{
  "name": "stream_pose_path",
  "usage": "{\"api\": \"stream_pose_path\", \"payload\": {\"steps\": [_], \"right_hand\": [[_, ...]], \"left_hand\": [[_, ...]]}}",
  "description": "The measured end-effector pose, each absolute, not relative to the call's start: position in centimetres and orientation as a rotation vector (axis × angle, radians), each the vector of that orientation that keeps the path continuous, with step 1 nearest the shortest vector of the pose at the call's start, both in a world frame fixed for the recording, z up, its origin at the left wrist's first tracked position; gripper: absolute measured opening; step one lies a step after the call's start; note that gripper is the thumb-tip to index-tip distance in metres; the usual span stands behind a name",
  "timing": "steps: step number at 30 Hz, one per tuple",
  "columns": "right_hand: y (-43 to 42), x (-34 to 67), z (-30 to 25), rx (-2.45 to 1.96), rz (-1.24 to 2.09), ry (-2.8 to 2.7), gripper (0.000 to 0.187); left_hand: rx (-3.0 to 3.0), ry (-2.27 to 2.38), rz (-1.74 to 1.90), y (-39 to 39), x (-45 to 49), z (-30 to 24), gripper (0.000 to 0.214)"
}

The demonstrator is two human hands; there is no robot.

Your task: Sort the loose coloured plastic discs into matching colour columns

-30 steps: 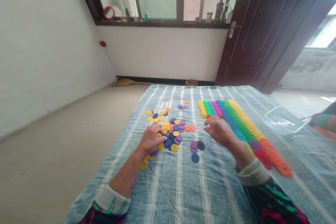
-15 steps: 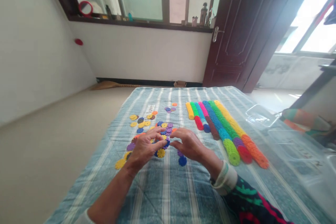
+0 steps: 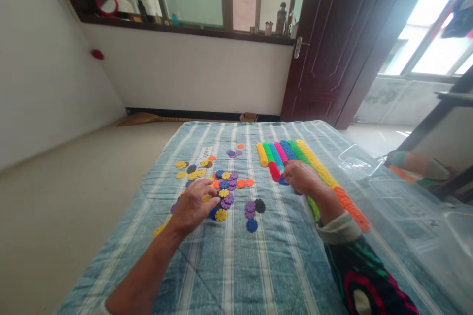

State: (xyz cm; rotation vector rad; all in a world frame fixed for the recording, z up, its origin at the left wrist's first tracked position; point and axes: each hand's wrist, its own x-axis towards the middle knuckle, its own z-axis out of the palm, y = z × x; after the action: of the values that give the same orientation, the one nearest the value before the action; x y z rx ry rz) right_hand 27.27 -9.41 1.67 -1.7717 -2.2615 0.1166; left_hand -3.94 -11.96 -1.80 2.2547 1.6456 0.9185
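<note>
Loose flower-shaped plastic discs [image 3: 221, 184] in yellow, purple, blue and orange lie scattered on a blue striped cloth [image 3: 236, 266]. My left hand [image 3: 192, 206] rests on the near edge of that pile, fingers curled over some discs. My right hand [image 3: 303, 177] sits on the near ends of several long rows of stacked discs [image 3: 291, 155] in yellow, green, blue, pink and orange; its fingers are bent down by the red and blue rows, and what they hold is hidden. Three discs [image 3: 253, 209], purple, black and blue, lie apart between my hands.
Clear plastic trays [image 3: 360, 160] stand on the table's right side. Another person's sleeve [image 3: 417, 167] shows at the right edge. A dark wooden door [image 3: 332, 34] and a window sill with bottles are behind. Bare floor lies to the left.
My right hand moved from beside my left hand back to the rows of stacked discs on the right. My left hand lowered onto the loose pile.
</note>
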Motion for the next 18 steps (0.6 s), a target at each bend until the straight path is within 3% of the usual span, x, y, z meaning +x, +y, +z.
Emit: {"api": "stream_pose_path", "payload": {"steps": [5, 18], "right_hand": [[-8.7, 30.9, 1.1, -1.997, 0.138, -2.198, 0.018], [-7.6, 29.1, -1.0, -2.033, 0.11, -2.301, 0.022]], "left_hand": [[2.35, 1.778, 0.748, -11.1, -5.7, -1.8, 0.015], [2.362, 1.766, 0.491, -10.8, -6.7, -1.8, 0.019]]}}
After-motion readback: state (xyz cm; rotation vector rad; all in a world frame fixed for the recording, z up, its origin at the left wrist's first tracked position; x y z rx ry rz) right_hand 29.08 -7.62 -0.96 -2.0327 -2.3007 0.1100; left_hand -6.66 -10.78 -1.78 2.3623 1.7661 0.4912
